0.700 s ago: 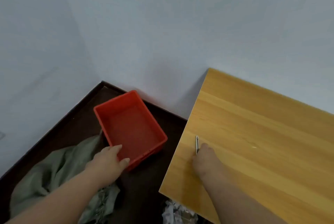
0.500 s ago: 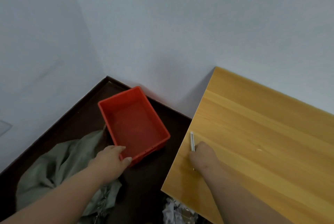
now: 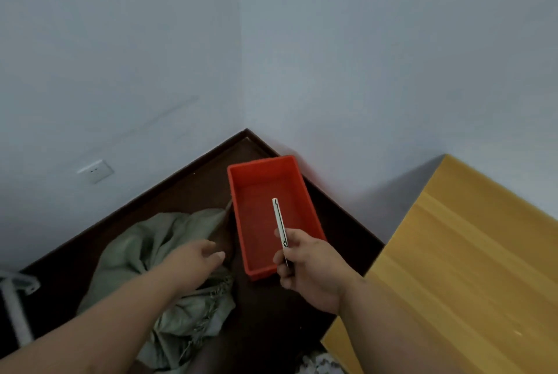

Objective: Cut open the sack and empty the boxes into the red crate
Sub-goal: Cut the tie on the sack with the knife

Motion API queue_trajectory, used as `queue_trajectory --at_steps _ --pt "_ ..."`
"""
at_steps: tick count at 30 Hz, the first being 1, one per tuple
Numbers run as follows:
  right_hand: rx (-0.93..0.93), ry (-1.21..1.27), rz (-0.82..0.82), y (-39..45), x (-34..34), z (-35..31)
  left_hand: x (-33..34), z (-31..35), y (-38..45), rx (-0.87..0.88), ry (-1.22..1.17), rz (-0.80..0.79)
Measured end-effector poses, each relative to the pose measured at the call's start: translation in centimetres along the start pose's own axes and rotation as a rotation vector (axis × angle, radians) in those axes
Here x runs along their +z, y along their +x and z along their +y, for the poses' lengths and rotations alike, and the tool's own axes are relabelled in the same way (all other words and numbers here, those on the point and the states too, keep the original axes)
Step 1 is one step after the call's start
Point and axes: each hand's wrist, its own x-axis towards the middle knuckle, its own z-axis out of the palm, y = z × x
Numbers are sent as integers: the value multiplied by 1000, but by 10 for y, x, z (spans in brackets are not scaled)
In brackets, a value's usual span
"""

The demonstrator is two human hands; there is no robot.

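Observation:
An empty red crate [image 3: 259,192] stands on the dark floor in the room's corner. Left of it lies a crumpled grey-green sack [image 3: 145,241] with a frayed edge. My right hand [image 3: 308,268] grips a slim white utility knife [image 3: 279,219] and holds it upright above the crate's near end. My left hand [image 3: 196,262] hovers over the sack just left of the crate, fingers relaxed, holding nothing. No boxes show; the sack hides whatever is inside.
A wooden table [image 3: 468,268] fills the right side, its edge close to the crate. Two pale walls meet behind the crate, with a wall socket [image 3: 96,171] at the left. A white metal leg [image 3: 15,307] stands at the far left.
My right hand has lifted the knife off the table and carried it left over the crate. My left hand has come off the crate's rim and moved over the sack.

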Motion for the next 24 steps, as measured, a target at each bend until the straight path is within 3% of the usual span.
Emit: queue_trajectory --at_steps 5,10,24 --pt "34 -48 -163 26 49 11 -25 -57 -6 -78 -117 62" --pt "55 -136 -216 48 101 28 -40 -114 -9 -154 -207 89" --pt "45 -294 -140 95 197 93 -65 -219 3 -153 -178 80"
